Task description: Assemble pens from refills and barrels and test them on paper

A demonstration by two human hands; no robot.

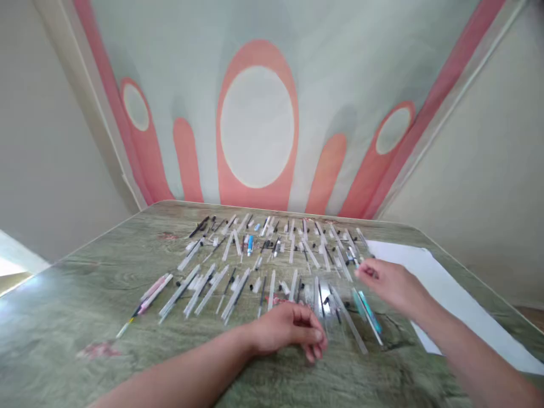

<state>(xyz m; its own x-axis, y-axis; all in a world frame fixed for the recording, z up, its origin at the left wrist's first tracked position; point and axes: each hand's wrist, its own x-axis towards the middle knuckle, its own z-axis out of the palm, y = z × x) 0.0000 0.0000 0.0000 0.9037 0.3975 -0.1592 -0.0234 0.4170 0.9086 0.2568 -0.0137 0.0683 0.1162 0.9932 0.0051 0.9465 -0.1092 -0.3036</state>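
My left hand (293,328) rests low over the front of the wooden table, fingers loosely curled, with nothing visible in them. Just beyond it lie clear pen barrels (271,290) and thin dark refills (261,297). My right hand (389,281) is at the right end of the rows, thumb and fingers pinched together. Whatever is between those fingertips is too small or blurred to make out. Near them lies a slim white-and-blue pen (352,256). Below this hand are a teal pen barrel (370,313) and a thin white stick (371,319).
Several rows of pen parts and black caps cover the wooden table (106,272). White paper (463,300) lies under my right forearm. Pink pens (155,290) are at the left, a blue-capped piece (250,245) in the middle. A patterned wall (314,85) stands behind.
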